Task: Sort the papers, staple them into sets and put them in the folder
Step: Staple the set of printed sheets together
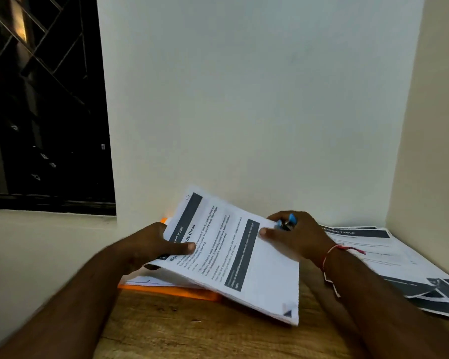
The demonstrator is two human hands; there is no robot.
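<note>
A set of white printed papers [233,257] with dark header bars is held tilted above the wooden table [182,330]. My left hand [153,247] grips its left edge, thumb on top of the sheet. My right hand [298,237] touches the papers' far right edge with its thumb while its fingers hold a small blue stapler [287,222]. Under the papers lies an orange folder [171,290] with white sheets on it, mostly hidden by the set.
Several more printed papers [399,263] lie spread on the table at the right, against the corner of the white walls [244,112]. A dark barred window [42,99] is at the left above a pale ledge.
</note>
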